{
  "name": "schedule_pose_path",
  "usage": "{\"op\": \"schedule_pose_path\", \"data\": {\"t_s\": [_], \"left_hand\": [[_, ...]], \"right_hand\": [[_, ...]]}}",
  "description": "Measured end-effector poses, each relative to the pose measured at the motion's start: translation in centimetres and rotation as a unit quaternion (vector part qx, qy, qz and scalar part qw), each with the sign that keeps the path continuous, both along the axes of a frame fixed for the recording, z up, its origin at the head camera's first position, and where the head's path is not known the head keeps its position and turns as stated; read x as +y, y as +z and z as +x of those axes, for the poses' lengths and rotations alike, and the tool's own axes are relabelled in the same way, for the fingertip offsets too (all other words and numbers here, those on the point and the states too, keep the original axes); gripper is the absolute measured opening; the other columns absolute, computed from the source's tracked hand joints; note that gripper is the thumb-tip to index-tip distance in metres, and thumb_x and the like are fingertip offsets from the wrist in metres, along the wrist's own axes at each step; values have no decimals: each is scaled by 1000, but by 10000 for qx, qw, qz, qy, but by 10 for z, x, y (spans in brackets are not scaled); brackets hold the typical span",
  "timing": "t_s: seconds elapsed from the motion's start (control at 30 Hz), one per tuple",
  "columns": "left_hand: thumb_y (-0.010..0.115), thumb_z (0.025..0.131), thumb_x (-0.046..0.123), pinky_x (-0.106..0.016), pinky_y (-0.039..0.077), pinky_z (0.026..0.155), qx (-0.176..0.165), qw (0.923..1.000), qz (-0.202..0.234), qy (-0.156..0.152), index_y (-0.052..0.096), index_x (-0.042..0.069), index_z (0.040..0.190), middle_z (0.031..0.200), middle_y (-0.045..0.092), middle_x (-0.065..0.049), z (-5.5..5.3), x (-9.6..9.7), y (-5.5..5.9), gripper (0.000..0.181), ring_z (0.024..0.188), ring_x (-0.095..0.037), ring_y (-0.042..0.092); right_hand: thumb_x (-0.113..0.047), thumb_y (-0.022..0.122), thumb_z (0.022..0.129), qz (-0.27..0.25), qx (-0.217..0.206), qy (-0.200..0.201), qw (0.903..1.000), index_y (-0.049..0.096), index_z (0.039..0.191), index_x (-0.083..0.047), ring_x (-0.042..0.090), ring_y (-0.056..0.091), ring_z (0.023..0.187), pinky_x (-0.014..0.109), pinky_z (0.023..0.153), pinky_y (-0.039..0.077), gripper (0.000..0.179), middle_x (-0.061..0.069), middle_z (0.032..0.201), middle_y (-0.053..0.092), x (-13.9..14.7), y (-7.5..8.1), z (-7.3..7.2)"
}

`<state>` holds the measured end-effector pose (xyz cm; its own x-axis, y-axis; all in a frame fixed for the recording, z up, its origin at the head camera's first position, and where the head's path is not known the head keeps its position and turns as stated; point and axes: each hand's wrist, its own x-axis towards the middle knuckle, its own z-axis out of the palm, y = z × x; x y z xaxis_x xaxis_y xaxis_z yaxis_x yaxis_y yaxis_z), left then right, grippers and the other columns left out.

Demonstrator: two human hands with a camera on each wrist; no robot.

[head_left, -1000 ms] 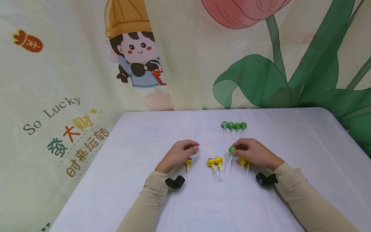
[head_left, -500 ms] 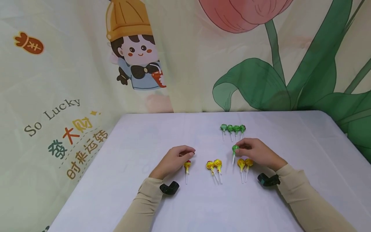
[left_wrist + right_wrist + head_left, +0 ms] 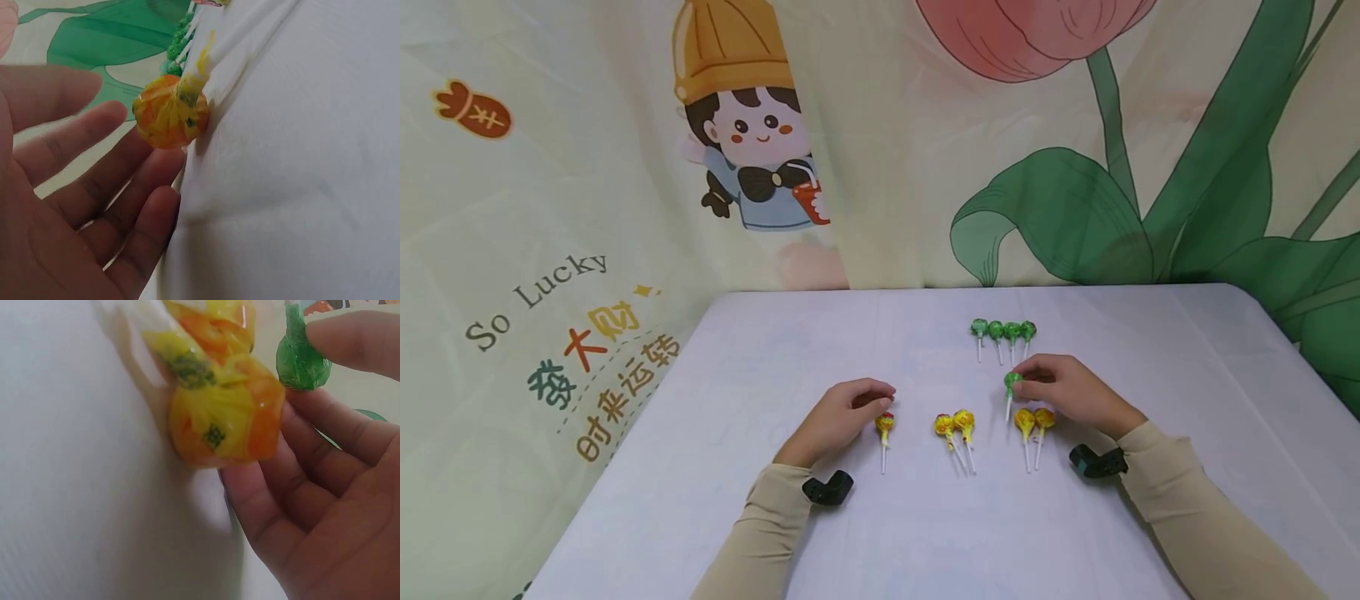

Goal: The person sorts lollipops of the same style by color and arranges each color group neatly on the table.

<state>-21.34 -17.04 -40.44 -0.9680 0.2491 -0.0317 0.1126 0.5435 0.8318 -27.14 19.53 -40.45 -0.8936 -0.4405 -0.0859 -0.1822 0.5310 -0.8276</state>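
Observation:
My right hand (image 3: 1070,390) pinches a green lollipop (image 3: 302,362) by its wrapped head between thumb and fingers, its white stick pointing toward me in the head view. Just below that hand lie two yellow lollipops (image 3: 225,419) side by side. My left hand (image 3: 842,417) has loosely bent fingers and nothing between thumb and fingertips. Beside it lies a single yellow lollipop (image 3: 172,112), whose head is close to the fingers in the left wrist view. Between the hands sits a pair of yellow lollipops (image 3: 964,427) with red on their wrappers.
Several green lollipops (image 3: 996,331) stand in a row farther back, sticks toward me. All of them lie on a white-covered table (image 3: 760,350). A printed cloth (image 3: 895,167) hangs behind the table's far edge. Each wrist carries a black camera (image 3: 828,488).
The right hand has moved slightly right and back with the green lollipop, uncovering the two yellow ones below it. The left hand has drifted left and a little toward me.

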Motion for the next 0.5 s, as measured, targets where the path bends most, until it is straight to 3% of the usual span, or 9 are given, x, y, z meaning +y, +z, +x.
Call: {"op": "schedule_pose_path", "data": {"t_s": [0.27, 0.5], "left_hand": [[67, 98, 25, -39, 48, 95, -26, 10000, -50, -9, 71, 16, 121, 114, 70, 7, 7, -10, -3, 26, 105, -12, 62], [68, 96, 25, -39, 47, 96, 52, 9996, -198, -192, 71, 18, 120, 114, 68, 9, 3, -16, -7, 25, 106, -13, 61]], "right_hand": [[-38, 66, 97, 0, 15, -19, 10000, 66, 124, -7, 25, 58, 105, 43, 93, 49, 41, 6, 115, 65, 5, 0, -3], [-39, 67, 97, -53, -82, -162, 9998, 64, 126, -6, 27, 57, 101, 39, 88, 50, 44, 7, 113, 66, 9, -1, -4]]}}
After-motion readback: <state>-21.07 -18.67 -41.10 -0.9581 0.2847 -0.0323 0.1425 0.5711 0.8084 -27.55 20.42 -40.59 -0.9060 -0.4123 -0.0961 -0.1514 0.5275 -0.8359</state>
